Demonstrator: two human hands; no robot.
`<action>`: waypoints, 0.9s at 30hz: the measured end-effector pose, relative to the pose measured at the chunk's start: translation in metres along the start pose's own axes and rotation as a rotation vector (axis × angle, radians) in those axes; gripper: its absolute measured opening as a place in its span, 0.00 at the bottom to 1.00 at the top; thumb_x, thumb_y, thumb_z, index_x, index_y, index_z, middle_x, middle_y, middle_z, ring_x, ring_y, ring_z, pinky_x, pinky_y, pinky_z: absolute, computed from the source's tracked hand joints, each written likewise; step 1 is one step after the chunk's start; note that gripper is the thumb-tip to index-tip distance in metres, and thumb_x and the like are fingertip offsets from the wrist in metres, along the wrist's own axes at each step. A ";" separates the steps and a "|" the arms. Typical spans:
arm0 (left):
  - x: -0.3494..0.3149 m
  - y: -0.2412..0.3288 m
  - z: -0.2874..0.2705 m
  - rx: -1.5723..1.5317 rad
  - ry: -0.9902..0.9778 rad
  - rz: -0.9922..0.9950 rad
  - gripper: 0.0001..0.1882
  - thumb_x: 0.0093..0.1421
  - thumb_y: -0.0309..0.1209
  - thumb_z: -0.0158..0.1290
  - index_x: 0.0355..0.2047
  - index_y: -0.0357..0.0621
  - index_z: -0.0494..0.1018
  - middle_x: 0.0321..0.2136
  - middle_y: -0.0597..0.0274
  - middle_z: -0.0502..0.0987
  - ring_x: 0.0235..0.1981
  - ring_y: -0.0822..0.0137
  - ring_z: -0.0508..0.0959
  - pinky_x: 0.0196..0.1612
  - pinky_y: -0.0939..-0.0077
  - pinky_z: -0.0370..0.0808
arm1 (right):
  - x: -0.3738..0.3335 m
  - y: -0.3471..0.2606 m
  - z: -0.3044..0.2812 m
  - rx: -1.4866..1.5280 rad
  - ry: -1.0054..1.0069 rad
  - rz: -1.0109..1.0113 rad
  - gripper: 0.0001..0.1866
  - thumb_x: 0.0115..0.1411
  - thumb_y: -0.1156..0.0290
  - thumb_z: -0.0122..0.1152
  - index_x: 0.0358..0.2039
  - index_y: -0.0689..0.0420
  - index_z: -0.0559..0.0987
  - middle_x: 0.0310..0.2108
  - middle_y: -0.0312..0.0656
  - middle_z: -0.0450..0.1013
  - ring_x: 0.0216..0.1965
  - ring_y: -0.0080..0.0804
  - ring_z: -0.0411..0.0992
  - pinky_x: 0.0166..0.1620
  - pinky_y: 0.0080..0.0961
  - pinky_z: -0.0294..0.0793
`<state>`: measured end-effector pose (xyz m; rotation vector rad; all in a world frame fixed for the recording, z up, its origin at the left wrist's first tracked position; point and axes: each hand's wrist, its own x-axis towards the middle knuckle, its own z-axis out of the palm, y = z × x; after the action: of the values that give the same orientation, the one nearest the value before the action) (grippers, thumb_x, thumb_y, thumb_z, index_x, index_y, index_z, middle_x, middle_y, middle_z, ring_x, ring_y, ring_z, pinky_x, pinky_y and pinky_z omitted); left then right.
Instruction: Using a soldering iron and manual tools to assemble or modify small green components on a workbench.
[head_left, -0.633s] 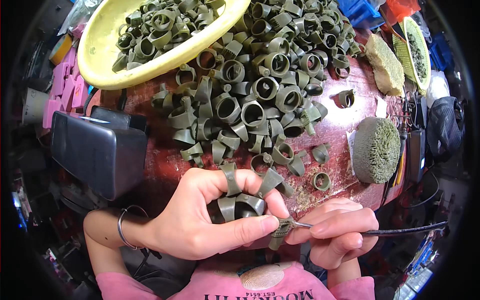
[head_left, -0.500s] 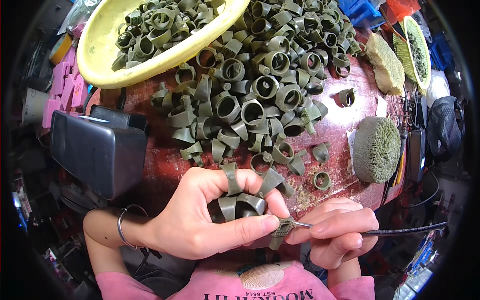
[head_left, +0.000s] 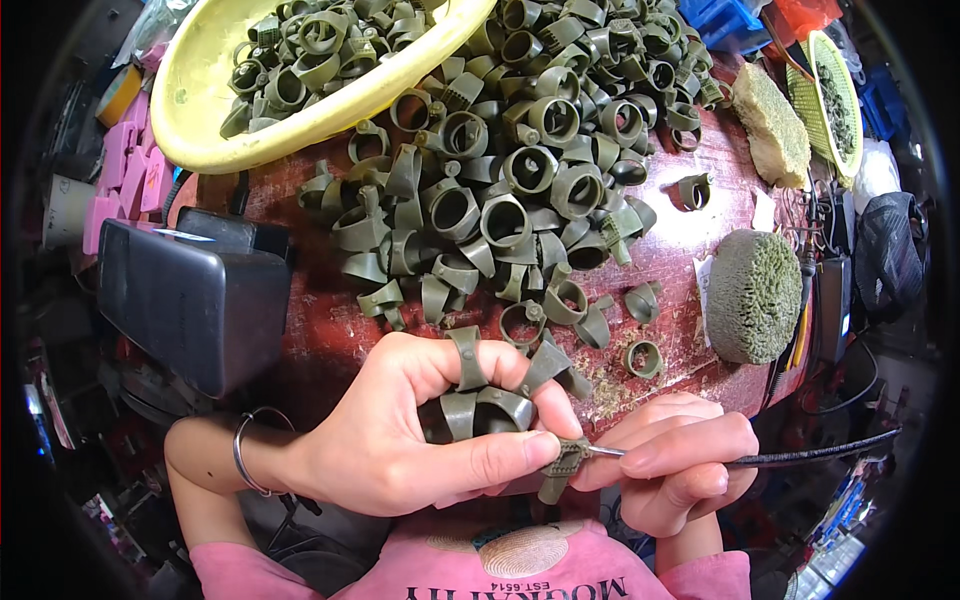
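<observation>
My left hand (head_left: 430, 430) is closed, pinching a dark green ring (head_left: 566, 460), likely wax, between thumb and fingertip; its top carries a patterned face. More green rings (head_left: 478, 412) sit on or within the curled fingers of that hand. In my right hand (head_left: 675, 455) is a thin metal-tipped pen tool (head_left: 606, 451), held between thumb and fingers, its black cord trailing off to the right. The metal tip meets the edge of the pinched ring's face. Beyond my hands lies a big heap of similar green rings (head_left: 505, 222) on the worn red table (head_left: 690, 260).
A yellow basin (head_left: 215, 150) holding more rings stands at the far left. Nearer on that side is a dark box-shaped device (head_left: 190, 300). To the right are a round porous green block (head_left: 757, 298), a yellowish sponge-like block (head_left: 768, 125) and a light green basket (head_left: 848, 150).
Both hands keep nearly the same pose, with the metal tip still at the pinched ring. The cord's far end has risen slightly, and the whole view has shifted a little.
</observation>
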<state>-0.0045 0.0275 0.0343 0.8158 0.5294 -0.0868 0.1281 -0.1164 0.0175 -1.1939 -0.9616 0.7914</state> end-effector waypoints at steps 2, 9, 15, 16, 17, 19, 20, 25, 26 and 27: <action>0.001 0.000 0.000 -0.010 -0.008 0.007 0.06 0.51 0.20 0.51 0.31 0.33 0.70 0.23 0.61 0.72 0.15 0.82 0.66 0.16 0.89 0.61 | 0.001 0.001 -0.001 0.000 -0.026 -0.025 0.17 0.58 0.63 0.48 0.26 0.66 0.76 0.20 0.45 0.73 0.21 0.35 0.73 0.24 0.24 0.72; -0.001 0.000 0.000 -0.005 -0.004 -0.027 0.06 0.51 0.20 0.50 0.31 0.33 0.70 0.23 0.61 0.72 0.14 0.82 0.66 0.16 0.89 0.60 | 0.002 -0.001 -0.006 -0.003 -0.092 -0.012 0.17 0.58 0.65 0.47 0.26 0.67 0.76 0.22 0.47 0.72 0.23 0.37 0.73 0.25 0.25 0.72; 0.000 -0.001 0.001 -0.045 -0.020 -0.045 0.06 0.52 0.19 0.49 0.32 0.32 0.69 0.22 0.60 0.71 0.14 0.81 0.65 0.15 0.88 0.60 | 0.001 0.001 -0.005 0.034 -0.066 -0.036 0.15 0.57 0.67 0.48 0.26 0.67 0.76 0.22 0.46 0.72 0.23 0.37 0.73 0.25 0.26 0.72; 0.000 0.000 0.001 -0.046 -0.019 -0.049 0.06 0.52 0.18 0.49 0.32 0.31 0.69 0.22 0.60 0.71 0.14 0.81 0.65 0.15 0.88 0.60 | 0.001 -0.001 -0.005 0.025 -0.076 -0.025 0.15 0.57 0.67 0.48 0.26 0.67 0.76 0.22 0.46 0.72 0.23 0.37 0.73 0.25 0.26 0.72; 0.000 -0.001 0.001 -0.048 -0.018 -0.053 0.06 0.52 0.18 0.49 0.33 0.31 0.69 0.21 0.60 0.71 0.14 0.81 0.65 0.15 0.88 0.59 | 0.002 -0.001 -0.005 0.015 -0.087 -0.014 0.15 0.57 0.67 0.48 0.26 0.68 0.75 0.22 0.45 0.73 0.23 0.37 0.73 0.25 0.26 0.72; 0.000 -0.001 0.001 -0.052 -0.019 -0.046 0.06 0.52 0.18 0.49 0.32 0.31 0.69 0.21 0.60 0.71 0.14 0.81 0.65 0.15 0.88 0.59 | 0.002 0.000 -0.005 0.018 -0.088 -0.019 0.15 0.57 0.67 0.48 0.26 0.68 0.75 0.22 0.45 0.72 0.23 0.37 0.73 0.25 0.26 0.72; 0.000 -0.002 0.001 -0.056 -0.019 -0.040 0.06 0.52 0.18 0.49 0.32 0.31 0.69 0.21 0.60 0.70 0.14 0.81 0.65 0.15 0.88 0.59 | 0.002 0.000 -0.005 0.022 -0.089 -0.023 0.14 0.57 0.68 0.48 0.26 0.67 0.75 0.22 0.45 0.72 0.23 0.37 0.73 0.25 0.26 0.72; 0.000 -0.002 0.000 -0.082 -0.049 -0.065 0.06 0.53 0.21 0.50 0.32 0.34 0.70 0.23 0.65 0.72 0.19 0.82 0.67 0.21 0.88 0.62 | 0.003 -0.001 -0.005 0.012 -0.085 -0.018 0.13 0.57 0.69 0.48 0.26 0.67 0.76 0.21 0.44 0.72 0.22 0.36 0.73 0.25 0.26 0.72; 0.001 -0.001 0.001 -0.066 -0.033 -0.056 0.06 0.52 0.17 0.48 0.32 0.31 0.69 0.21 0.60 0.70 0.14 0.81 0.64 0.15 0.88 0.59 | 0.003 -0.001 -0.005 0.000 -0.095 -0.004 0.13 0.57 0.69 0.47 0.26 0.66 0.76 0.21 0.44 0.72 0.22 0.35 0.73 0.25 0.25 0.72; 0.001 -0.001 0.000 -0.066 -0.035 -0.056 0.06 0.52 0.17 0.48 0.32 0.31 0.69 0.21 0.60 0.70 0.14 0.81 0.64 0.15 0.88 0.59 | 0.002 -0.001 -0.005 -0.002 -0.094 -0.004 0.13 0.57 0.69 0.47 0.26 0.66 0.76 0.21 0.44 0.72 0.22 0.35 0.73 0.25 0.25 0.72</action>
<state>-0.0043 0.0269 0.0332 0.7339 0.5194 -0.1346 0.1335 -0.1165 0.0181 -1.1645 -1.0414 0.8493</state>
